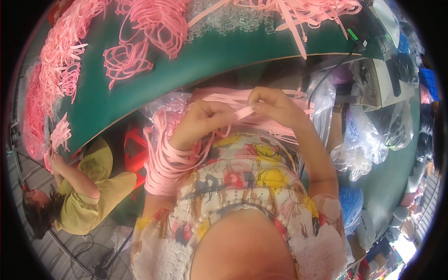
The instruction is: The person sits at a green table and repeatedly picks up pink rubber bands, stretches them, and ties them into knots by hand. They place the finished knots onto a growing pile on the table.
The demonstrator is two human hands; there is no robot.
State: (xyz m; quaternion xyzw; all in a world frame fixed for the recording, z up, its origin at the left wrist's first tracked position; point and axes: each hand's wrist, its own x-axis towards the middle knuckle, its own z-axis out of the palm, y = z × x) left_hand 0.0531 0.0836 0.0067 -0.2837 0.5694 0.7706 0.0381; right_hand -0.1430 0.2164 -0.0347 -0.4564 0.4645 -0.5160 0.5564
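Note:
A short stretch of flat pink strap [243, 112] spans the gap between my two hands, close in front of my body. My left hand [203, 120] is closed, pinching one end. On the other end, my right hand [276, 106] has thumb and forefinger pressed together. Many looped pink straps [161, 170] hang over my left forearm. Beneath and behind both hands lies a wide bundle of long pink straps [219, 94], partly covered by my hands. Whatever small detail sits within the fingertips is hidden.
A green table [100, 105] curves ahead, bearing heaped pink straps [156, 28] and small clear plastic pieces [233, 19]. Clear plastic bags [359, 140] and a blue bundle [351, 207] lie right. At left, a co-worker [88, 186] handles pink straps near a red stool [134, 151].

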